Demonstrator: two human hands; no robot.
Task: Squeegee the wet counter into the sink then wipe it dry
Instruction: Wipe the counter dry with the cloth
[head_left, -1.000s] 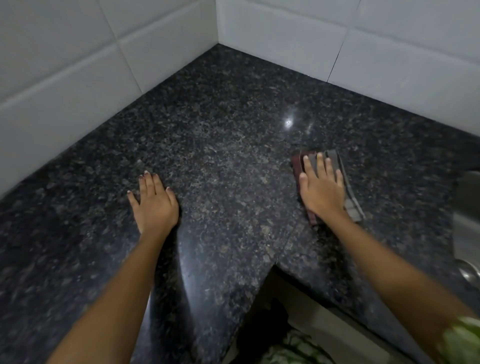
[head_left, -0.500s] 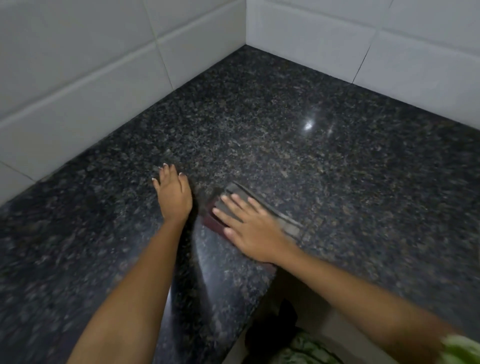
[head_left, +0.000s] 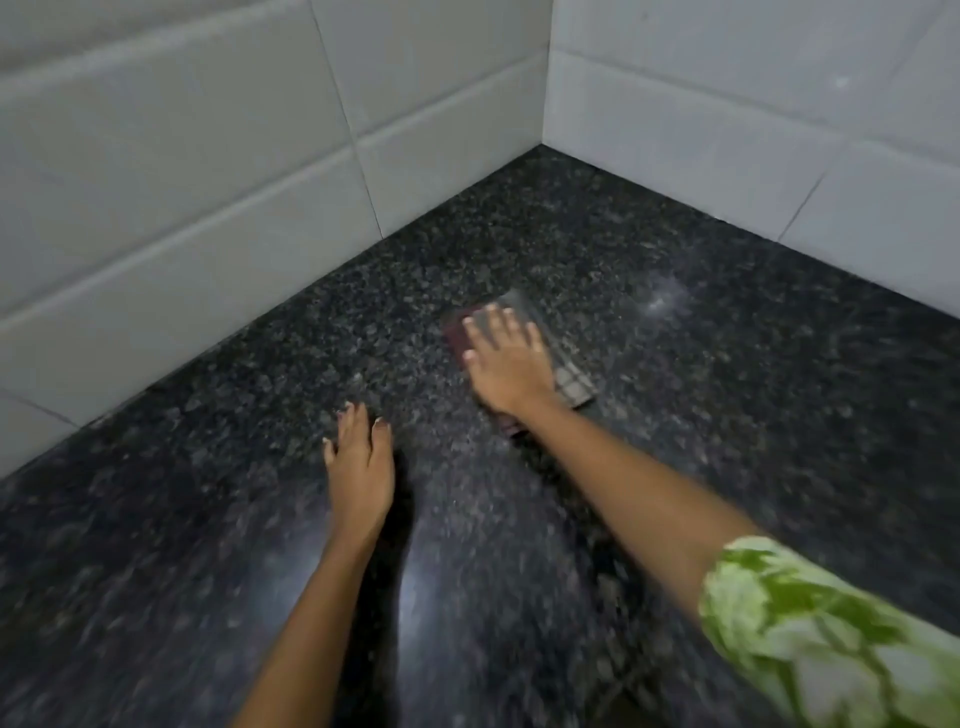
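the right hand (head_left: 506, 364) lies palm down on a folded cloth (head_left: 563, 366), its fingers straight and spread and pressing the cloth flat against the dark speckled tabletop (head_left: 727, 415). its forearm reaches in from the lower right, with a green and white patterned sleeve (head_left: 831, 639) covering the arm near the frame edge. the left hand (head_left: 358, 462) rests flat on the bare tabletop, fingers straight and close together, holding nothing, its forearm coming up from the bottom edge. the two hands are near each other but apart, the left one closer to the person.

there is one cloth and two hands. the cloth is a greyish checked rectangle with a dark red edge on its left side. its long axis runs diagonally, from the far left end down to the near right end, and the hand covers most of its middle. it sits near the inner corner where two white tiled walls (head_left: 208, 182) meet.
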